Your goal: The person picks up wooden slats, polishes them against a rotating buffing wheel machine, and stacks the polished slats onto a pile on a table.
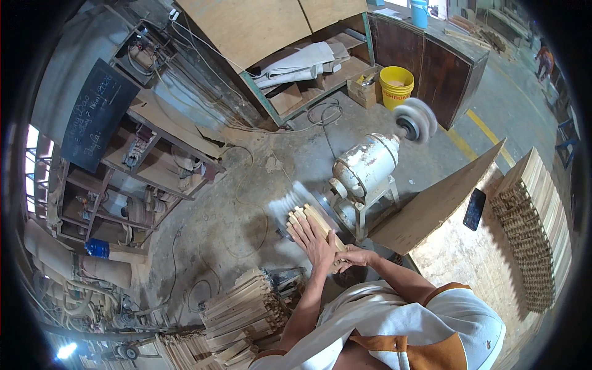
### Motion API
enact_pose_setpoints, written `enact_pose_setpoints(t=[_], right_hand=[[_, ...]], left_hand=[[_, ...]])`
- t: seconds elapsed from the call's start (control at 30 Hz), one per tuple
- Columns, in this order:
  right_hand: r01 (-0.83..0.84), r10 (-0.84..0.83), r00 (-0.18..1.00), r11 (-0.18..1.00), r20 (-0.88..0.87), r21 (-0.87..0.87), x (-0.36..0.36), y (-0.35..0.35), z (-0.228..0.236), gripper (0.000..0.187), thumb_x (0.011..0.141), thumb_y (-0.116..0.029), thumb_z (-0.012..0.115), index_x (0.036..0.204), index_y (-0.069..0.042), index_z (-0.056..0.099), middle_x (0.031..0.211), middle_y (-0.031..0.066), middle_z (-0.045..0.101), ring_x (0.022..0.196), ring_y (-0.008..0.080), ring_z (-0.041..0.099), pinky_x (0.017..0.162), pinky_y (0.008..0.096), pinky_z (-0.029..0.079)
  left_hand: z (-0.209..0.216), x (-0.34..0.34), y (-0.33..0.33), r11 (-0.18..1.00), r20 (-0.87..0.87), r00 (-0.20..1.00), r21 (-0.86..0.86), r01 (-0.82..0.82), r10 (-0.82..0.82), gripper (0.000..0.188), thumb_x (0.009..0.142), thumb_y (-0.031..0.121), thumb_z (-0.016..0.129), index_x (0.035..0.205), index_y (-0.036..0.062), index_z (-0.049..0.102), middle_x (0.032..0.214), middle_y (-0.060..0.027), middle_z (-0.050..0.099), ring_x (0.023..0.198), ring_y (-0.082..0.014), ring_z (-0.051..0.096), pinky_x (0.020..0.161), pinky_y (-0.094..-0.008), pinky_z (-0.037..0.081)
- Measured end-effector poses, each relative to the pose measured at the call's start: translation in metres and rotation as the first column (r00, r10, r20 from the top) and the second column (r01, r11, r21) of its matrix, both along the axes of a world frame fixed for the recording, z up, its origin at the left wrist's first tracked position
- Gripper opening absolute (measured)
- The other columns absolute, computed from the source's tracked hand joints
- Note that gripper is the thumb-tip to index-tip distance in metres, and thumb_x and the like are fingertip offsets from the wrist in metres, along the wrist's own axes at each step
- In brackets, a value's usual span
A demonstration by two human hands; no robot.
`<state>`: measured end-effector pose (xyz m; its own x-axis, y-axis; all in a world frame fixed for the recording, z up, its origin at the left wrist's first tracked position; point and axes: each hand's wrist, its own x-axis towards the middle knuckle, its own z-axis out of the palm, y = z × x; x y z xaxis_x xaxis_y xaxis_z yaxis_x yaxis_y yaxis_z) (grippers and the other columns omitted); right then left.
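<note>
A bundle of pale wooden strips (320,222) is held at an angle against the near buffing wheel (288,202), which is blurred as if spinning. My left hand (315,242) lies over the strips, fingers stretched along them and thumb at their side. Closer to my body, my right hand (359,257) is closed around the lower ends of the same strips; its fingertips are partly hidden. The wheel sits on one end of a worn white motor (367,165) on a stand. A second blurred wheel (416,121) is on its far end.
A stack of wooden strips (243,308) lies at my lower left. To my right, a wooden table (441,262) bears a phone (474,209) and a tall row of stacked strips (524,246). Cables (250,185) cross the floor. Beyond the motor stands a yellow bucket (396,92).
</note>
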<state>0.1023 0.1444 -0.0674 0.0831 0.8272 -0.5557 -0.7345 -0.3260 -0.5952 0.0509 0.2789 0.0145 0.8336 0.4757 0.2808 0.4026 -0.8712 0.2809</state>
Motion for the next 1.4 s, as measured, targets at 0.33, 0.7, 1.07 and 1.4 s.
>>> enact_pose_setpoints(t=[0.33,0.7,1.07,1.4], right_hand=[[0.013,-0.013,1.000,0.999,0.007,0.039,0.035,0.050,0.028,0.041,0.083,-0.030,0.068,0.110,0.000,0.059,0.090,0.0056,0.063,0.066,0.0163,0.066,0.063,0.0283,0.059],[0.056,-0.056,0.982,0.998,0.181,0.003,0.016,0.026,0.026,0.041,0.082,-0.028,0.067,0.107,0.003,0.060,0.090,0.0076,0.064,0.069,0.0161,0.065,0.058,0.0278,0.056],[0.071,-0.079,0.994,0.992,0.081,0.102,-0.006,0.007,0.013,0.037,0.085,-0.029,0.067,0.108,0.001,0.061,0.087,0.0049,0.065,0.063,0.0132,0.062,0.056,0.0264,0.054],[0.041,-0.043,0.999,0.992,0.010,0.123,0.038,0.067,0.019,0.039,0.086,-0.029,0.066,0.110,0.000,0.057,0.092,0.0100,0.066,0.070,0.0175,0.068,0.059,0.0276,0.057]], left_hand=[[0.004,0.036,0.051,0.997,-0.085,0.994,-0.015,-0.074,0.072,0.081,0.093,0.044,0.052,0.151,-0.0035,0.022,0.158,-0.0266,0.012,0.146,-0.0466,0.005,0.118,-0.0567,0.001],[0.003,0.016,0.022,0.998,-0.040,0.997,0.000,-0.064,0.064,0.080,0.092,0.041,0.055,0.150,-0.0033,0.022,0.159,-0.0258,0.010,0.146,-0.0479,0.003,0.116,-0.0592,0.002],[-0.002,0.001,0.002,0.998,-0.067,0.996,0.029,-0.059,0.060,0.086,0.088,0.042,0.061,0.149,-0.0054,0.025,0.158,-0.0274,0.012,0.145,-0.0486,0.004,0.115,-0.0624,0.001],[0.013,0.044,0.066,0.994,-0.160,0.985,-0.081,-0.072,0.058,0.079,0.094,0.045,0.049,0.151,-0.0035,0.022,0.159,-0.0257,0.010,0.147,-0.0461,0.001,0.117,-0.0575,0.000]])
